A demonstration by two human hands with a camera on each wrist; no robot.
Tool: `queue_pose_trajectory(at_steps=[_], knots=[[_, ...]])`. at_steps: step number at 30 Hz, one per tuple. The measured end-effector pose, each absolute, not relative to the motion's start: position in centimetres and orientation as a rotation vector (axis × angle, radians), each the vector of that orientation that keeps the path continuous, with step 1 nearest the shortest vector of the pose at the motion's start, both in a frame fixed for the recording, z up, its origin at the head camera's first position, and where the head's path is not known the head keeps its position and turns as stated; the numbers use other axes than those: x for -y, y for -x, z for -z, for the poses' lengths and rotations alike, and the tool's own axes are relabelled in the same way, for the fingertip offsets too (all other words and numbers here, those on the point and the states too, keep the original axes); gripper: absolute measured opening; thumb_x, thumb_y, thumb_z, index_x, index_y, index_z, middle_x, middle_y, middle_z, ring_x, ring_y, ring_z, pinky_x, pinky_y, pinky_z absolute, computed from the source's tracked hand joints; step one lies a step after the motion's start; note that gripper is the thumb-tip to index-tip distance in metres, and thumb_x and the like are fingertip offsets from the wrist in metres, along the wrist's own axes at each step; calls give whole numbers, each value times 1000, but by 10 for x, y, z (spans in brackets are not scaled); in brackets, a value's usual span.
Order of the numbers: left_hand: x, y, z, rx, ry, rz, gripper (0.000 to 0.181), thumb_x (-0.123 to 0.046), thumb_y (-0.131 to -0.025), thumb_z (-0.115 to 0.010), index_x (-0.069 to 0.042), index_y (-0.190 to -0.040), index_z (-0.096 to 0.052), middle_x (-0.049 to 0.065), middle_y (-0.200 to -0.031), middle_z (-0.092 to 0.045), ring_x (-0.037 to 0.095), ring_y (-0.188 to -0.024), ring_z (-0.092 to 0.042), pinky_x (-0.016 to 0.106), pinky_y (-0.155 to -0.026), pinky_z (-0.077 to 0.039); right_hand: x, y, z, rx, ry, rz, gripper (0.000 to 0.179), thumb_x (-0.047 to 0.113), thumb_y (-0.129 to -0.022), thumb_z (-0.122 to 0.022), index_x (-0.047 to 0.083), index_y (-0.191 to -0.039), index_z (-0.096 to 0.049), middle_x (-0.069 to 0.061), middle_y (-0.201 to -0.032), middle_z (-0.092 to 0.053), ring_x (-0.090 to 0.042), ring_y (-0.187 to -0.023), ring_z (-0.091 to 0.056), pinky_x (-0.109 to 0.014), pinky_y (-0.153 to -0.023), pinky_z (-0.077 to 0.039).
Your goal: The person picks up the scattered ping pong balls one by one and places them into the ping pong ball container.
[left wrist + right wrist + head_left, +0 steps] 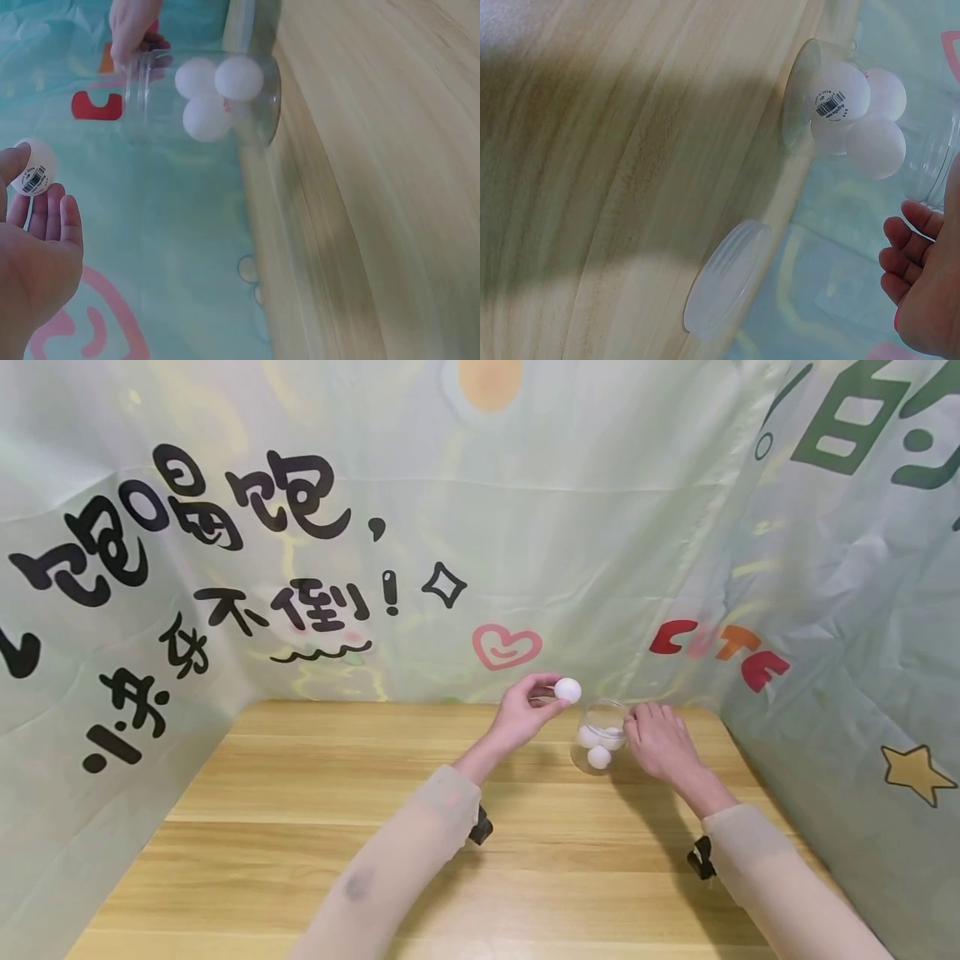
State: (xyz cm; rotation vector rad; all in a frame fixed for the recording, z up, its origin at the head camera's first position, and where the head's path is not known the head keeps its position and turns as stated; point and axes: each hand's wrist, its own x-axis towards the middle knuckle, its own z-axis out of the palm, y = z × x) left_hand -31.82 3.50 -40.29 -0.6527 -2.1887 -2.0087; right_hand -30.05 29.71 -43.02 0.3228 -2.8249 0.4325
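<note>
Up beside the jar's mouth, my left hand (522,714) pinches a white ping-pong ball (567,691) between thumb and fingers. A printed barcode shows on this ball (35,166) in the left wrist view. The clear jar (600,727) stands upright near the table's back edge, its mouth uncovered. Several white ping-pong balls (876,147) lie together at its bottom. My right hand (662,742) grips the jar's rim from the right side, fingers curled; its thumb is hidden in the right wrist view.
A round translucent lid (727,279) lies on the table beside the jar in the right wrist view. The wooden table (337,827) ends at a printed cloth backdrop (600,527), which rises behind it and along both sides.
</note>
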Motion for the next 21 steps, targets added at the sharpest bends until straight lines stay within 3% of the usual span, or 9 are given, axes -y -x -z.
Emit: queue_pose_trajectory(at_steps=[9, 15, 21], knots=[[-54, 327, 407, 2285, 646, 1939, 42, -13, -93, -80, -6, -133, -67, 7, -121, -72, 16, -109, -69, 21, -91, -56, -295, 301, 431, 2819, -315, -434, 42, 25, -110, -30, -6, -115, -59, -26, -118, -57, -47, -111, -48, -61, -92, -41], [-65, 330, 410, 2347, 635, 1905, 41, -15, -94, -79, -10, -133, -68, 5, -120, -73, 10, -103, -69, 20, -88, -57, -295, 302, 432, 2830, -302, -429, 42, 25, -110, -30, -5, -116, -59, -26, -118, -57, -47, -112, -48, -61, -92, -41], [-75, 334, 413, 2392, 675, 1816, 39, -16, -96, -77, -9, -133, -67, 5, -123, -72, 11, -108, -68, 20, -90, -55, -295, 302, 430, 2833, -296, -433, 40, 24, -111, -32, -5, -115, -58, -26, -119, -57, -47, -112, -48, -61, -91, -41]])
